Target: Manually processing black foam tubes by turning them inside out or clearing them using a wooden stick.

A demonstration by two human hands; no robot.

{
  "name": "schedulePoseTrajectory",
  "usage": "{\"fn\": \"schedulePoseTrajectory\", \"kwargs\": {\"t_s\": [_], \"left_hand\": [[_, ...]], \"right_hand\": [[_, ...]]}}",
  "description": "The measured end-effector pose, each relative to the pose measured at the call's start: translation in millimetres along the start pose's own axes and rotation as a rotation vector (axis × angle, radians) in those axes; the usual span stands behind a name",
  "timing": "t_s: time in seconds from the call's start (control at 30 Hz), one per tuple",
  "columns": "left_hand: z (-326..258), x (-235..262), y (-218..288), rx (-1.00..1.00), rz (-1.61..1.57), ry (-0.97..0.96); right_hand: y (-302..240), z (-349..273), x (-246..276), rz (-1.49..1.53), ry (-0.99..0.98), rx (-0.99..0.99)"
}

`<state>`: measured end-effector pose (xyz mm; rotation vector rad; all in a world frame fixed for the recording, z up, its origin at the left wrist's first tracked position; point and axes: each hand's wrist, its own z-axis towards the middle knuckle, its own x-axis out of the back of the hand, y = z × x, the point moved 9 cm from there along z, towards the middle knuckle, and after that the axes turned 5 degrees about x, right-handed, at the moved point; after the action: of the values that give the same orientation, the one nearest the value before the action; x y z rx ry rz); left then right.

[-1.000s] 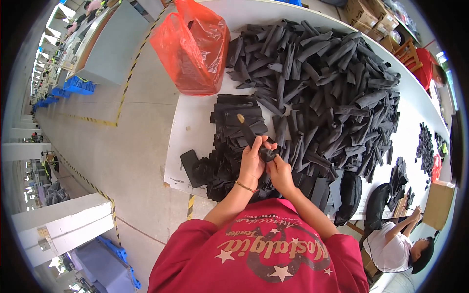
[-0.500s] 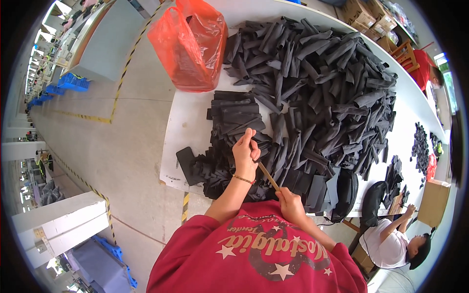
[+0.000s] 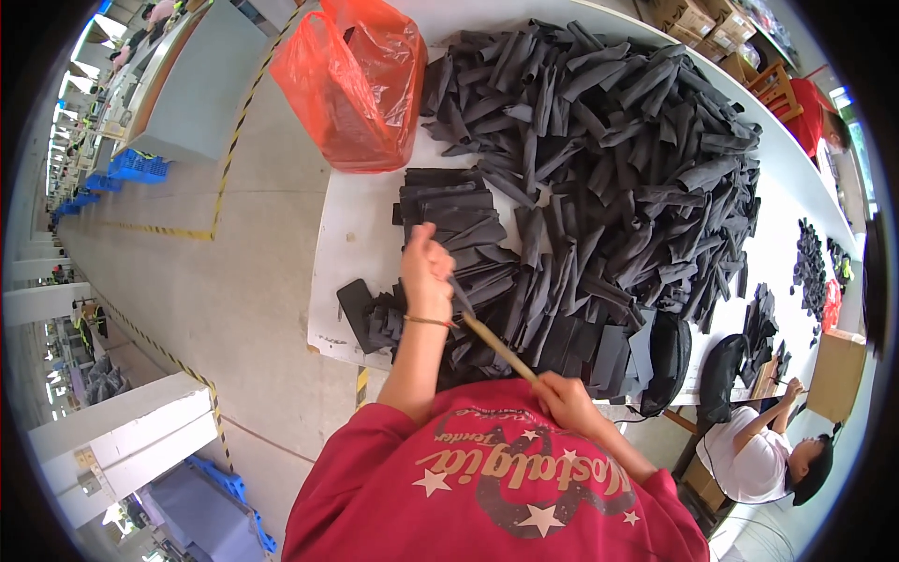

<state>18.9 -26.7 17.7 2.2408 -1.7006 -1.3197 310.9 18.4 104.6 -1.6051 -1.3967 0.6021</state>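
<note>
My right hand (image 3: 566,401) is wrapped round the lower end of a light brown stick (image 3: 498,347), close to my chest. The stick slants up and left. At its upper tip sits a narrow dark fabric piece (image 3: 460,297), which runs to my closed left hand (image 3: 428,267). How the fabric meets the tip is too small to make out. Below and beyond my left hand lies a row of flattened black fabric pieces (image 3: 454,208). A big heap of loose black fabric tubes (image 3: 609,140) covers the table to the right.
A red plastic bag (image 3: 361,103) stands at the white table's (image 3: 342,229) far left. A black phone-like slab (image 3: 354,307) lies near the left edge. Black pouches (image 3: 667,361) rest at the front right. A co-worker in white (image 3: 749,450) works at right; a yellow-black floor line (image 3: 225,169) runs left.
My left hand has moved left and a little up, away from the right hand. More of the stick shows, with the dark fabric piece now visible at its tip.
</note>
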Motion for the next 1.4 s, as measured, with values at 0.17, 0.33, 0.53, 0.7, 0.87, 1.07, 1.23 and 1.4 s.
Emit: {"fn": "schedulePoseTrajectory", "kwargs": {"t_s": [0.17, 0.33, 0.53, 0.7, 0.87, 1.07, 1.23, 1.4], "left_hand": [[6.9, -11.2, -6.9, 0.059, -0.176, -0.108], [-17.0, -31.8, -63.7, 0.177, -0.107, 0.054], [-31.5, -68.2, -7.1, -0.389, 0.761, -0.304], [-67.3, -70.4, -84.9, 0.321, 1.028, -0.668], [-68.3, -103.2, -55.0, 0.174, 0.910, -0.618], [-12.8, -103.1, -34.9, 0.066, 1.315, -0.578], [27.8, -89.1, -76.7, -0.686, 1.912, -0.687], [49.3, -82.0, -86.3, -0.484, 2.110, -0.724]], "right_hand": [[-42.4, 5.1, 35.5, -0.213, 0.240, 0.261], [-87.7, 89.2, 42.5, -0.088, 0.521, 0.559], [-50.1, 130.8, 49.3, 0.368, 0.399, 0.199], [-79.3, 146.7, 95.3, 0.218, 0.633, 0.378], [-135.9, 180.3, 156.1, 0.314, 0.759, 0.405], [-158.3, 205.7, 272.5, 0.376, 1.099, 0.542], [-157.1, 191.2, 292.0, -0.081, 1.163, 0.569], [-102.3, 152.8, 241.6, -0.167, 0.899, 0.404]]}}
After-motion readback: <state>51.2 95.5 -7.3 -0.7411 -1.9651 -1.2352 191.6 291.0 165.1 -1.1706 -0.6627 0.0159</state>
